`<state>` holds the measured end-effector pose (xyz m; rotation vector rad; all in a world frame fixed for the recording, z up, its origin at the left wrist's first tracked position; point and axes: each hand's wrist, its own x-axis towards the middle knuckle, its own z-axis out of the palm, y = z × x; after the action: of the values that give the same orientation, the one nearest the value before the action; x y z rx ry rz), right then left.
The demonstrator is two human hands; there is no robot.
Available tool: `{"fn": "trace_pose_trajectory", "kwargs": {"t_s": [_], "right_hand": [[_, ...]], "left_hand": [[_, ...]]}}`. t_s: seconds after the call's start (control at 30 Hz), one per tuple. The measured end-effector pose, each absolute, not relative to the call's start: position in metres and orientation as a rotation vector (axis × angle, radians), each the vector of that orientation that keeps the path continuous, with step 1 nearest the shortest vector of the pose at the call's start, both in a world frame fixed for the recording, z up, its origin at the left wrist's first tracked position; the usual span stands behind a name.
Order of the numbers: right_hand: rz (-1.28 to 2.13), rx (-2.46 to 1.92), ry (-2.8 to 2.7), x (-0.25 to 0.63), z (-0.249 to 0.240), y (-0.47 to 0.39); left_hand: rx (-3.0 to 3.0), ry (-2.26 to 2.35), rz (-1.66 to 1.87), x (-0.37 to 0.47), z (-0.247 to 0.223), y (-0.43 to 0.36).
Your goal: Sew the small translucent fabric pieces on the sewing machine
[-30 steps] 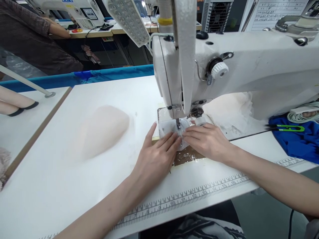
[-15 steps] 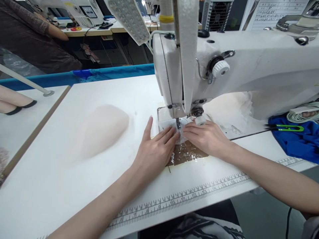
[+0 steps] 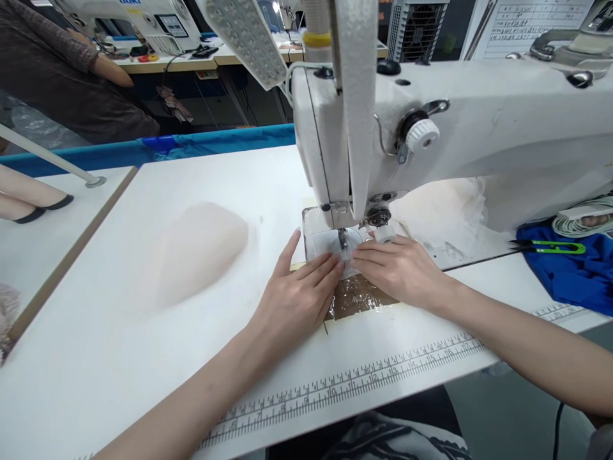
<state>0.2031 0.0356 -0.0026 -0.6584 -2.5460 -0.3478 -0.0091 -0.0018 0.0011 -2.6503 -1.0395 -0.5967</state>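
A white sewing machine stands over the table, its presser foot low above the plate. Under the foot lies a small sheer whitish piece of fabric, mostly hidden by fingers. My left hand rests flat to the left of the foot, thumb spread and fingertips on the fabric's edge. To the right of the foot, my right hand lies with its fingers stretched out over the fabric. Neither hand visibly grips anything. Brown, shiny clear-taped sheeting covers the table in front of the foot.
A sheer beige cup-shaped piece lies on the white table at left. Pale sheer fabric sits beneath the machine arm. Green thread snips rest on blue cloth at right. Another person is behind, left.
My left hand has slid slightly toward me, uncovering a bit more of the plate by the foot. My right hand stays nearly in place. The view has shifted slightly.
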Motion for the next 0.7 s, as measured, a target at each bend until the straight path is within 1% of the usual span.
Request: {"fn": "trace_pose_trajectory", "kwargs": {"t_s": [0.7], "right_hand": [[-0.387,-0.756,-2.604,0.200,0.000,0.042]], "left_hand": [[-2.649,-1.046,-0.642,-0.011,-0.004,0.013]]}}
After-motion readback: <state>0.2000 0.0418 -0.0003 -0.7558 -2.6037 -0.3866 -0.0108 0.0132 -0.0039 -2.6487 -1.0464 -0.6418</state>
